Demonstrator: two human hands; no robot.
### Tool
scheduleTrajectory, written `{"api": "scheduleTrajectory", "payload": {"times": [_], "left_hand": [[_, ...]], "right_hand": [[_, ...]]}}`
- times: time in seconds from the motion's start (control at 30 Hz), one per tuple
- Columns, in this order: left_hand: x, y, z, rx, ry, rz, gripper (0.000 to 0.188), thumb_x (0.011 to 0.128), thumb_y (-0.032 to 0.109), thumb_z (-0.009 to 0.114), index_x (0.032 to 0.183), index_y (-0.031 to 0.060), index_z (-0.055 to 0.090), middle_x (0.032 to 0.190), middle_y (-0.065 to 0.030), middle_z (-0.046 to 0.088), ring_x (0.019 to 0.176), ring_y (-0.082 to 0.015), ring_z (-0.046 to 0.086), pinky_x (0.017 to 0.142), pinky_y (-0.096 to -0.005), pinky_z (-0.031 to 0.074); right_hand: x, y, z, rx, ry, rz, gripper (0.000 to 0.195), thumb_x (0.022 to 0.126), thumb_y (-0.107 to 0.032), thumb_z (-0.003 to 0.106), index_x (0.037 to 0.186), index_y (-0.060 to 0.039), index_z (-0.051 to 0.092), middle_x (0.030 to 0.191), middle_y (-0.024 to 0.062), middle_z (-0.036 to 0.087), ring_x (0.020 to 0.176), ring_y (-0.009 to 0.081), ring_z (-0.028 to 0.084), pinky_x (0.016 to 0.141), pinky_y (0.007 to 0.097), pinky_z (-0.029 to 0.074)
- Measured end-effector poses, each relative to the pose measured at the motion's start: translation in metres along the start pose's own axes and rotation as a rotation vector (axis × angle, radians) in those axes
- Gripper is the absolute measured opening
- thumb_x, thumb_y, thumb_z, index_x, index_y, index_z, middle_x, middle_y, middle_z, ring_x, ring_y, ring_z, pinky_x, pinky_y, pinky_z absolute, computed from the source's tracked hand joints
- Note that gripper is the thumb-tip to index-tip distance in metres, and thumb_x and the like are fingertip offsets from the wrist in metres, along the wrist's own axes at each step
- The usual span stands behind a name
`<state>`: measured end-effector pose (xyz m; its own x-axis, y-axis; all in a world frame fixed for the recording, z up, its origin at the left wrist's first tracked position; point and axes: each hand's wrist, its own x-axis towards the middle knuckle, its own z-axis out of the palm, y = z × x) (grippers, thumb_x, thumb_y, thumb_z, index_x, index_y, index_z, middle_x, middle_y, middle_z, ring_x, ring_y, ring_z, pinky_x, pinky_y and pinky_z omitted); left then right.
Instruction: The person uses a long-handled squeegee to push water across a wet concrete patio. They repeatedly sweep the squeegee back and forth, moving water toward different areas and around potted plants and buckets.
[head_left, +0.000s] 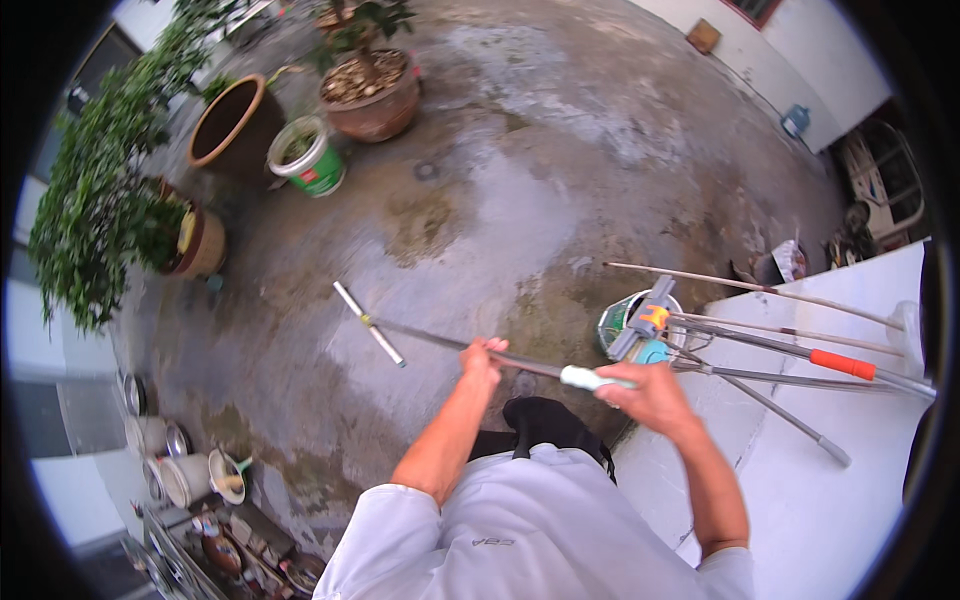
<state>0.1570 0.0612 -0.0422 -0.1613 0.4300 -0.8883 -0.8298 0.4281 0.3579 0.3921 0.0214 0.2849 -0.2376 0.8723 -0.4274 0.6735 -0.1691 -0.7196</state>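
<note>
Both of my hands hold one long-handled floor squeegee (427, 335), its pole slanting across in front of me. My left hand (482, 358) grips the metal pole partway along. Around the pale grip at the pole's near end, my right hand (637, 390) is closed. The squeegee's white crossbar head lies at the far end, over the wet concrete floor (517, 210); whether it touches the floor is hard to tell. Close to my right hand stands a green and white bucket (615, 324), with a grey mop head with an orange clip (643, 319) over it.
Several poles, one with an orange sleeve (842, 364), lean on the white ledge (787, 442) at right. Potted plants, a large brown pot (232, 124) and a green bucket (319, 169) stand upper left. Basins and buckets (184, 480) line the lower left.
</note>
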Motion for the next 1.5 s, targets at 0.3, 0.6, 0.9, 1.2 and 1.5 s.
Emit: {"api": "scheduleTrajectory", "payload": {"times": [0.3, 0.6, 0.9, 1.2, 1.5], "left_hand": [[-0.001, -0.041, 0.094, 0.344, 0.096, -0.092, 0.028, 0.096, 0.014, 0.042, 0.115, -0.0049, 0.043, 0.086, -0.0199, 0.065, 0.060, -0.0296, 0.067, 0.044, -0.0386, 0.056], [-0.038, -0.108, 0.233, 0.371, -0.159, -0.196, 0.027, 0.096, 0.017, 0.043, 0.113, -0.0028, 0.045, 0.091, -0.0164, 0.065, 0.070, -0.0281, 0.069, 0.054, -0.0392, 0.058], [-0.062, -0.111, 0.240, 0.281, -0.239, -0.210, 0.023, 0.095, 0.017, 0.049, 0.109, -0.0014, 0.049, 0.088, -0.0145, 0.066, 0.074, -0.0281, 0.069, 0.060, -0.0413, 0.057], [0.036, 0.009, 0.088, 0.270, 0.116, 0.031, 0.023, 0.093, 0.009, 0.048, 0.110, -0.0064, 0.045, 0.084, -0.0182, 0.063, 0.060, -0.0293, 0.066, 0.050, -0.0402, 0.057], [0.104, 0.079, 0.091, 0.467, 0.239, -0.013, 0.020, 0.093, 0.014, 0.042, 0.101, -0.0027, 0.050, 0.078, -0.0164, 0.063, 0.059, -0.0280, 0.065, 0.047, -0.0408, 0.049]], "right_hand": [[0.013, 0.077, -0.037, -0.021, 0.205, 0.024, 0.029, 0.080, -0.021, 0.074, 0.105, -0.0073, 0.071, 0.090, 0.0149, 0.071, 0.075, 0.0279, 0.069, 0.070, 0.0347, 0.052], [-0.008, 0.060, -0.158, -0.099, 0.267, 0.184, 0.030, 0.078, -0.014, 0.075, 0.106, -0.0027, 0.070, 0.099, 0.0175, 0.070, 0.088, 0.0236, 0.070, 0.081, 0.0306, 0.051], [-0.026, 0.064, -0.182, -0.096, 0.299, 0.053, 0.032, 0.075, -0.009, 0.076, 0.105, -0.0020, 0.070, 0.090, 0.0108, 0.071, 0.075, 0.0126, 0.063, 0.071, 0.0276, 0.050], [0.049, 0.070, -0.030, 0.138, 0.042, 0.018, 0.039, 0.080, -0.022, 0.074, 0.116, -0.0112, 0.067, 0.113, 0.0131, 0.066, 0.094, 0.0289, 0.067, 0.085, 0.0347, 0.052], [0.116, 0.012, 0.030, 0.133, 0.164, 0.140, 0.035, 0.080, -0.023, 0.072, 0.114, -0.0170, 0.069, 0.100, 0.0153, 0.069, 0.089, 0.0345, 0.066, 0.081, 0.0382, 0.052]]}}
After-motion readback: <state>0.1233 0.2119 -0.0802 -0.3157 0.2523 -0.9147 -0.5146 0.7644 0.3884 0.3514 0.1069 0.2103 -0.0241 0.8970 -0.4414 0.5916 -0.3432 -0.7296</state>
